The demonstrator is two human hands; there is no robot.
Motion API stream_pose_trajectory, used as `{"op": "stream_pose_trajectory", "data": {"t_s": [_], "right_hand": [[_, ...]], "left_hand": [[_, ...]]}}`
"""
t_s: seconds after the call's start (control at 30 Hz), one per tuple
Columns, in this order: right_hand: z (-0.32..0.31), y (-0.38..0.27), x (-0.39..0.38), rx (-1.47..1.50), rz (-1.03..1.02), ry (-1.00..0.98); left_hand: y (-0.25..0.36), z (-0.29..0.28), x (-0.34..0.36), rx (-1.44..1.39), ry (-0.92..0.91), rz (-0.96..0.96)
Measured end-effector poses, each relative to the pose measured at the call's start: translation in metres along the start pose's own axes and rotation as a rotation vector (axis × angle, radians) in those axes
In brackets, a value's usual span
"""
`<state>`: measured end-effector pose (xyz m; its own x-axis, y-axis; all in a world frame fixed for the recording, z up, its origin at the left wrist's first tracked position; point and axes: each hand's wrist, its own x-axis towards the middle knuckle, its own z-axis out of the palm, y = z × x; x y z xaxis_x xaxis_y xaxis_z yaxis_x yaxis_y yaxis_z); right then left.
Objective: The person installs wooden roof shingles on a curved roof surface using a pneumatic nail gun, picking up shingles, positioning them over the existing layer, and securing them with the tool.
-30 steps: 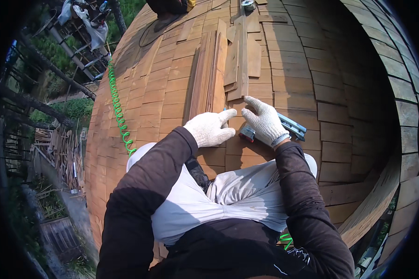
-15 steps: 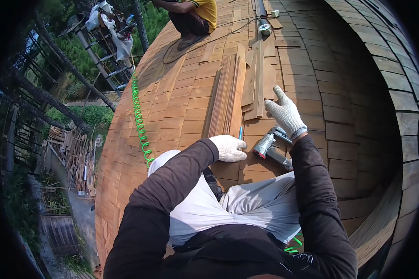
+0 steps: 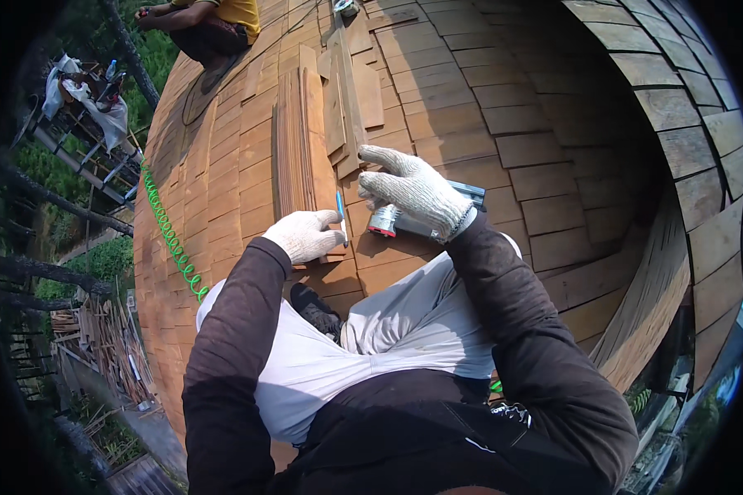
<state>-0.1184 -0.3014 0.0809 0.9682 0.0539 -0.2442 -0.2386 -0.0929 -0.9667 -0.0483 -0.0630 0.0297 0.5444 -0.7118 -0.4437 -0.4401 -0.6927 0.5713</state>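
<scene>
My gloved left hand lies at the near end of a long stack of wooden shingles, its thumb and forefinger apart. Just beyond those fingertips is a slim blue pen-like marker, beside the stack's right edge; I cannot make out whether the fingers touch it. My gloved right hand hovers, open and with nothing visible in it, over a silver and black nail gun. The glove and sleeve cover much of the tool, which lies on the shingled roof.
A person in a yellow top crouches at the far left. Loose boards lie right of the stack. A green coiled hose runs down the left roof edge, by a ladder. A curved shingled slope rises at right.
The whole view has shifted, so the roof sits further left and lower down. My right hand has moved nearer to my left hand and now covers part of the nail gun.
</scene>
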Motion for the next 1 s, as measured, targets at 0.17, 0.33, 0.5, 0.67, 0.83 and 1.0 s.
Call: {"op": "stream_pose_trajectory", "data": {"t_s": [0.17,0.33,0.5,0.67,0.83,1.0], "right_hand": [[0.006,0.036,-0.003,-0.896,-0.053,-0.037],[0.002,0.049,0.025,-0.930,-0.040,0.025],[0.022,0.058,0.039,-1.006,-0.080,-0.053],[0.011,0.078,0.040,-1.068,-0.122,-0.032],[0.017,0.073,0.038,-1.063,-0.060,-0.071],[0.015,0.075,0.037,-1.032,-0.042,-0.064]], "left_hand": [[-0.008,0.016,0.007,-0.045,0.020,0.082],[0.012,0.022,0.017,0.032,-0.021,0.045],[-0.007,0.023,0.002,0.012,-0.021,0.013],[-0.011,0.027,0.016,-0.003,0.008,0.043],[-0.011,0.027,0.011,-0.004,0.019,0.089],[-0.004,0.024,0.011,-0.027,0.014,0.105]]}}
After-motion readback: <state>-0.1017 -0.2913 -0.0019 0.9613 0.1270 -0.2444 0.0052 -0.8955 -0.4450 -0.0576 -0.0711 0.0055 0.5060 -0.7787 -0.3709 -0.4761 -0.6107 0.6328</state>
